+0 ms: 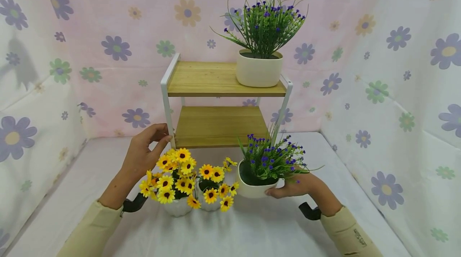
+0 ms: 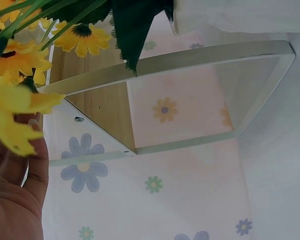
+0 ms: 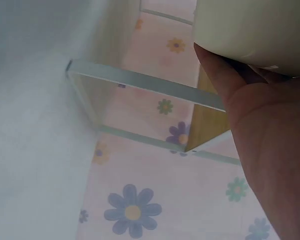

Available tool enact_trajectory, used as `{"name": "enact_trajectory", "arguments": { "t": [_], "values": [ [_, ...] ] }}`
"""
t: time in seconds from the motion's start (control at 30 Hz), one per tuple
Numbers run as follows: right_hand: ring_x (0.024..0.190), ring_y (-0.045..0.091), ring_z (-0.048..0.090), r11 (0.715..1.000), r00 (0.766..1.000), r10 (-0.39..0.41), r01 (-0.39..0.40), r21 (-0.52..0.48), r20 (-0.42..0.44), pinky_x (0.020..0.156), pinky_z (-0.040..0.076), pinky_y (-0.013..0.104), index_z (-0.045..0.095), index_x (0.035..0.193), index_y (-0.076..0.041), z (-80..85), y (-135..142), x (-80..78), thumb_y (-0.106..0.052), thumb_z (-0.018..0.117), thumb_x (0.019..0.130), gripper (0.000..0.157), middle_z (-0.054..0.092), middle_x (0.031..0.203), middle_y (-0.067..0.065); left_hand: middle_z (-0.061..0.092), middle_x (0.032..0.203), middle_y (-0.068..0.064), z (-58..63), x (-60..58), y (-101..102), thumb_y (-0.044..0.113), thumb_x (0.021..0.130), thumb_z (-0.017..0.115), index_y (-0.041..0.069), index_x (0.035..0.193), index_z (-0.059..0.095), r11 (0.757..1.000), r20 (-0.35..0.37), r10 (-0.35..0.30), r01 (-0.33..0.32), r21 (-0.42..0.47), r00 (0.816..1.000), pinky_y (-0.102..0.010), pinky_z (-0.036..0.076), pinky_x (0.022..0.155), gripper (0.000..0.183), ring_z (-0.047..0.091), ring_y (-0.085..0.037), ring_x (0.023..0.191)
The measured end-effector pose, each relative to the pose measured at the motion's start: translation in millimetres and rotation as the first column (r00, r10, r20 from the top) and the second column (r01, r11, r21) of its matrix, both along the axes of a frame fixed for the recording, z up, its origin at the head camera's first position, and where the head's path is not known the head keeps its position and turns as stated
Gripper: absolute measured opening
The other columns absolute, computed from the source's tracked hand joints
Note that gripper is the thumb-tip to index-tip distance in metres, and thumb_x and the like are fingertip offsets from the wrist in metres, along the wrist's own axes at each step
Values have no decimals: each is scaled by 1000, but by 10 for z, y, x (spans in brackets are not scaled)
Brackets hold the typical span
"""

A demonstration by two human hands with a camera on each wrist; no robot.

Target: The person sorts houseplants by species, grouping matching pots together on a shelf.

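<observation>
My right hand (image 1: 300,185) grips a white oval flowerpot (image 1: 253,191) of purple flowers (image 1: 270,159), thumb at its near side. The pot is tilted toward me, in front of the shelf's lower right. In the right wrist view the fingers reach under the flowerpot (image 3: 254,35). My left hand (image 1: 142,151) pinches the left white post of a two-tier shelf (image 1: 201,77) with wooden boards, near the lower board. Yellow flowers partly cover the fingers in the left wrist view. A similar white pot (image 1: 259,71) with purple flowers stands at the right end of the top board.
Two small white pots with yellow flowers, a fuller one (image 1: 176,208) and a sparser one (image 1: 210,205), stand on the white cloth (image 1: 230,237) before the shelf. Floral curtains (image 1: 119,17) enclose the back and sides. The lower board (image 1: 219,125) lies beneath the top one.
</observation>
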State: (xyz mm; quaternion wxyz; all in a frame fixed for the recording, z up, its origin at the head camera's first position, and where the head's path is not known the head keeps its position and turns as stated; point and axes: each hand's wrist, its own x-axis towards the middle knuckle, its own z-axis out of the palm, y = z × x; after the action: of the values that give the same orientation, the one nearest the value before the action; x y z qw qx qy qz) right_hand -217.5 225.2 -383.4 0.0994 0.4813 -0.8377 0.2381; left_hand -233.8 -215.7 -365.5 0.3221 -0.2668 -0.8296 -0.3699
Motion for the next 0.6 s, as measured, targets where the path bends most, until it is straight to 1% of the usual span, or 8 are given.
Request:
{"name": "enact_trajectory", "arguments": {
  "t": [0.17,0.27,0.37,0.43,0.5,0.53,0.6],
  "values": [
    [116,10,45,999,993,32,-31,10,-111,98,44,39,44,139,-17,91,-16,4,-39,88,75,81,51,131,-4,69,107,-1,-7,-11,1,-1,92,69,7,121,63,1000,-14,-3,3,-4,1000,-8,48,87,30,69,-9,91],
    [115,10,44,999,985,50,-46,30,-166,97,43,39,44,138,-16,166,-43,25,-44,85,77,78,51,130,-3,69,107,-1,-4,-13,-5,-2,91,69,7,120,63,1000,-23,-5,5,-1,1000,-8,48,86,30,69,-9,91],
    [113,7,44,996,975,72,-60,64,-212,95,42,36,47,134,-18,248,-64,45,-55,73,85,67,51,128,-5,69,107,-1,3,-16,-7,-1,92,69,7,120,63,1000,-22,-14,14,1,1000,-8,49,86,30,69,-9,91],
    [114,7,45,994,965,87,-68,87,-245,95,43,37,48,133,-18,301,-75,54,-60,64,89,63,51,128,-4,69,107,-1,6,-20,-5,0,92,68,7,121,63,1000,-18,-15,15,3,1000,-9,49,86,30,69,-10,91],
    [114,7,46,993,968,100,-84,77,-230,95,43,36,49,132,-19,343,-91,59,-59,63,89,60,53,127,-5,69,107,0,3,-20,-2,0,92,68,8,121,63,1000,-15,-13,13,3,1000,-9,49,86,30,69,-10,91],
    [114,7,47,994,972,104,-91,66,-213,96,44,36,50,131,-20,360,-102,59,-57,66,89,58,53,127,-6,69,107,0,-2,-19,-1,0,93,68,8,121,63,1000,-14,-13,13,4,1000,-9,49,86,30,69,-10,91],
    [115,8,48,995,982,101,-97,32,-162,97,44,38,49,133,-19,394,-124,66,-51,72,87,61,53,128,-4,69,108,0,-15,-17,-1,0,93,68,9,121,63,1000,-12,-18,18,11,1000,-9,49,86,30,69,-11,91]
  ]
}}
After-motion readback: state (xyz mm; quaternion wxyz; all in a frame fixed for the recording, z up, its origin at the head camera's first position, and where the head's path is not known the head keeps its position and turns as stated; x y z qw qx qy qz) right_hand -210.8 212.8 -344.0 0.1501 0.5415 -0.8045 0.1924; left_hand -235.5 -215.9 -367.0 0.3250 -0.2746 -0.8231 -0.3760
